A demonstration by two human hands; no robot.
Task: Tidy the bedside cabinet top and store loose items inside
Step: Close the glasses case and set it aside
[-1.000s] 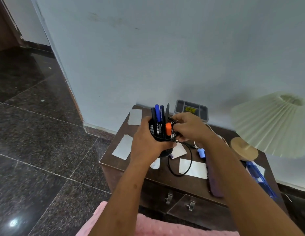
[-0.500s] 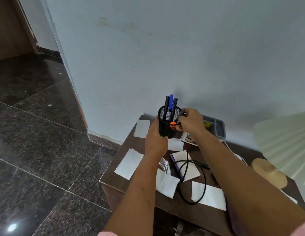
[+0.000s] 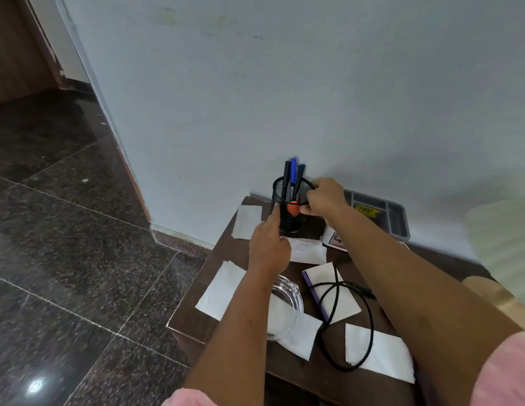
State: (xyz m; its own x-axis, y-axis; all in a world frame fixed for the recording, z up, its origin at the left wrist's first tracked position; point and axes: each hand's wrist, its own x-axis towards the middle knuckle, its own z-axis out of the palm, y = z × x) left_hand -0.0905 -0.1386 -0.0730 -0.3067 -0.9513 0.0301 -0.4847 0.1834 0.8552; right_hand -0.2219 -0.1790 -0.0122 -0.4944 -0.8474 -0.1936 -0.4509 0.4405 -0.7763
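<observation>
The mesh pen holder [image 3: 291, 207], centre frame, is pinched at its rim by the right hand [image 3: 325, 197]; the left hand [image 3: 268, 247] is loosely curled, one finger against its side — a tip-over could be caused, pens [image 3: 293, 174] spilled.

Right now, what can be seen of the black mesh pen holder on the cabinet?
The pen holder is a round cup of black wire mesh with a solid rim, upright at the back left of the cabinet top, close to the wall. Black and blue pens stick out of it, and something orange shows through the mesh. The right hand pinches its rim; the left hand has a fingertip against its left side. Whether its base fully rests on the wood is unclear.
</observation>
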